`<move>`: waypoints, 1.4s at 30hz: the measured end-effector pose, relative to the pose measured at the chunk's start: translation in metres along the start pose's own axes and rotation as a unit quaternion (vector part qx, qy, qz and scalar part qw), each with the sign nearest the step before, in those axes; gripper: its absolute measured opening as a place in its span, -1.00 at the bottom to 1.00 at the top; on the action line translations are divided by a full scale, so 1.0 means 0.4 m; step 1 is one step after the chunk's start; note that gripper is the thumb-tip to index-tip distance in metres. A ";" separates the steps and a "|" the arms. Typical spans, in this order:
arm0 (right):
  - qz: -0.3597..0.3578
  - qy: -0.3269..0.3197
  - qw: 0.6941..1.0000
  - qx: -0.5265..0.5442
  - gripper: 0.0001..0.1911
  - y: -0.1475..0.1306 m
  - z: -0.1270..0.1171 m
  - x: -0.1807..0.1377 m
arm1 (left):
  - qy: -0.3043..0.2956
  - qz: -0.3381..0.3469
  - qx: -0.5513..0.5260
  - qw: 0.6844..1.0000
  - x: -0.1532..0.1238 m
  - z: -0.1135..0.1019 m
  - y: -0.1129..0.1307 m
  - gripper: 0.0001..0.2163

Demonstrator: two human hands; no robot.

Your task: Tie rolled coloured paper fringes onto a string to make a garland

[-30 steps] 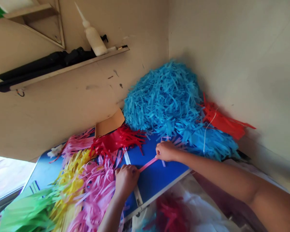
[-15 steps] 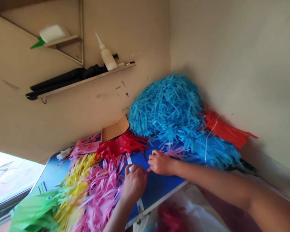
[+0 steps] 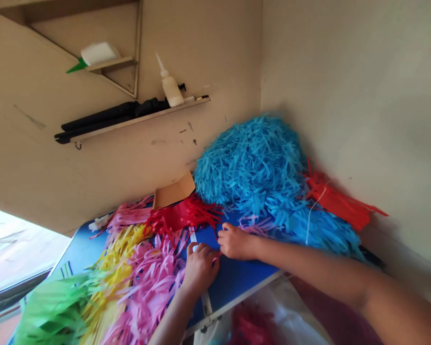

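Above the blue tabletop (image 3: 237, 282), my left hand (image 3: 200, 267) and my right hand (image 3: 236, 242) are almost touching, fingers curled in a pinch. A thin pink paper strip (image 3: 216, 258) shows in the small gap between them; most of it is hidden by the fingers. Left of my left hand spreads a heap of pink paper fringe (image 3: 153, 282). Red fringe (image 3: 181, 213) lies just beyond the hands. A few lilac strips (image 3: 255, 224) rest behind my right wrist.
A big pile of blue shredded paper (image 3: 251, 163) fills the corner, with a red tied bundle (image 3: 339, 199) beside it. Yellow fringe (image 3: 113, 268) and green fringe (image 3: 52, 306) lie at left. A cardboard piece (image 3: 174, 189) leans by the wall. A shelf (image 3: 140, 120) holds a glue bottle (image 3: 171, 88).
The view has shifted slightly, so the wall and shelf sit further right and a little lower. My hands have drawn a little closer together, and less of the pink strip shows between them.
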State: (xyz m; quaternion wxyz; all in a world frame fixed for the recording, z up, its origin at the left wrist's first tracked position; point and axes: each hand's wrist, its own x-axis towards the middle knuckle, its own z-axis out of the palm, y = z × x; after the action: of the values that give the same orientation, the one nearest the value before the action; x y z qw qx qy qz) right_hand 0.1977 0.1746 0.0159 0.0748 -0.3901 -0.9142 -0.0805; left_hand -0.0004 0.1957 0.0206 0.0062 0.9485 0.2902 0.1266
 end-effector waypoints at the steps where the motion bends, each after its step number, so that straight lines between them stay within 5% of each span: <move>1: 0.001 -0.003 1.000 -0.001 -0.80 0.003 0.000 0.004 | 0.004 0.000 0.003 1.000 0.001 0.000 0.000 -0.84; 6: 0.040 -0.012 0.999 -0.001 -0.82 0.011 0.000 0.006 | 0.033 0.001 0.020 0.999 -0.003 0.014 -0.008 -0.83; 11: 0.058 0.065 0.996 0.002 -0.86 -0.028 0.033 -0.011 | 0.056 -0.001 0.027 0.998 -0.021 0.040 -0.010 -0.77; 19: 0.100 0.084 0.990 0.056 -0.71 -0.027 0.074 -0.089 | 0.040 -0.012 -0.002 0.999 -0.093 0.046 -0.019 -0.73; 24: 0.181 0.075 0.964 0.178 -0.87 0.008 0.061 -0.116 | 0.030 -0.049 -0.038 0.998 -0.115 0.046 -0.050 -0.80; 35: 0.268 0.033 0.934 0.235 -0.90 0.015 0.032 -0.116 | -0.005 -0.149 -0.085 0.985 -0.104 0.051 -0.060 -0.76; 42: 0.312 -0.026 0.921 0.230 -0.93 0.021 0.014 -0.082 | -0.024 -0.123 -0.025 0.992 -0.070 0.016 -0.022 -0.85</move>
State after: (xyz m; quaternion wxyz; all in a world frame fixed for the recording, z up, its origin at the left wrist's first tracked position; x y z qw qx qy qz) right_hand 0.2256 0.1586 0.0045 0.1601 -0.6299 -0.7407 0.1701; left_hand -0.0261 0.1879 0.0068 0.0527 0.9079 0.4015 0.1089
